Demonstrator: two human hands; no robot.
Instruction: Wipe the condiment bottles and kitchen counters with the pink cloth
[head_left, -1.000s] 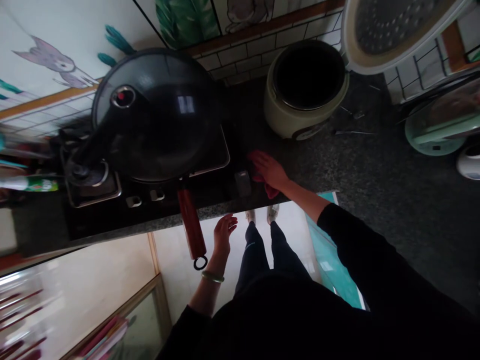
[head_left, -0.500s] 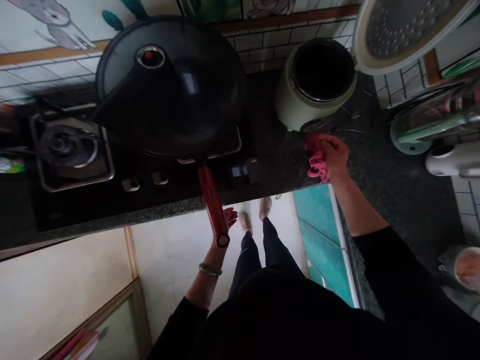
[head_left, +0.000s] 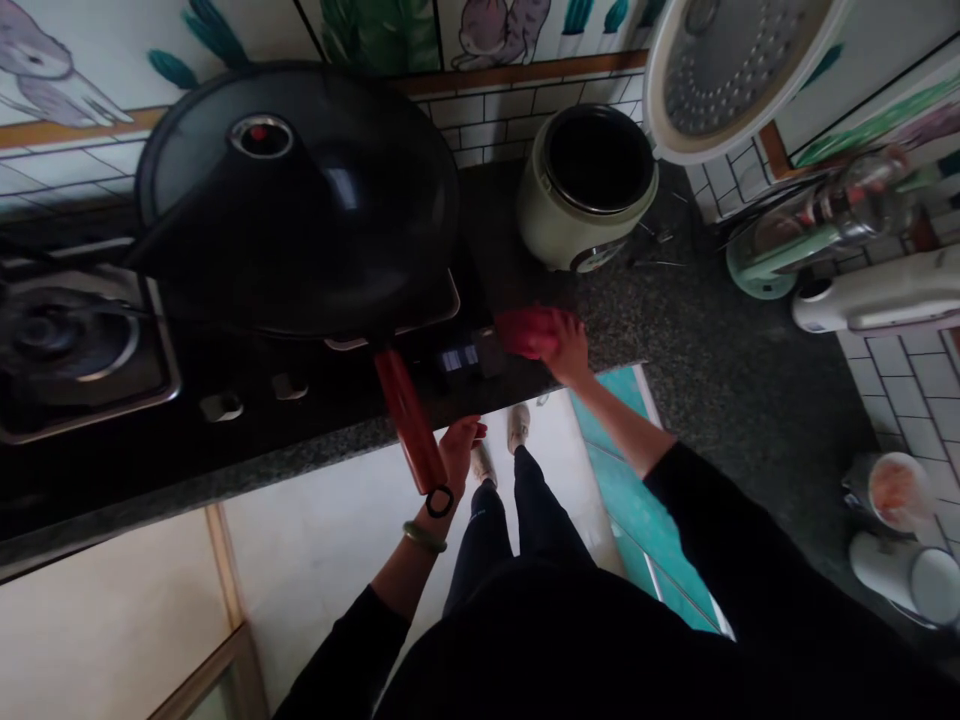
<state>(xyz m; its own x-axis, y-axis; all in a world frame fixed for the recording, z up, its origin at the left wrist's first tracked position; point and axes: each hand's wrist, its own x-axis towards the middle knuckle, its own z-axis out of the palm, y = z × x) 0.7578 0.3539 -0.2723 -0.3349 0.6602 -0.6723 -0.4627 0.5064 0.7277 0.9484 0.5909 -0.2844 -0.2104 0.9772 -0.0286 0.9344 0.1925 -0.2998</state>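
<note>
My right hand [head_left: 566, 345] is closed on a crumpled red cloth [head_left: 525, 332], pressed against the dark counter just right of the stove's edge. Below the counter's front edge, my left hand [head_left: 459, 450] is beside and partly behind the red handle [head_left: 409, 420] of a large wok. Its fingers look loosely apart, and nothing shows in them. The wok sits on the stove under a big dark lid [head_left: 300, 200] with a red-dotted knob. Behind the cloth stands a pale green rice cooker [head_left: 551, 225], its lid [head_left: 735, 80] raised and its dark inner pot showing.
A free gas burner [head_left: 56, 335] is at the left, with stove knobs [head_left: 221, 405] along the front. On the right stand a green-based appliance [head_left: 761, 270], a white device [head_left: 877, 295], a cup with pinkish contents [head_left: 896, 490] and a white mug [head_left: 904, 575].
My right hand has slid the red cloth leftward and toward the counter's front, away from the rice cooker. My left hand has come nearer the counter edge. The camera view has shifted right.
</note>
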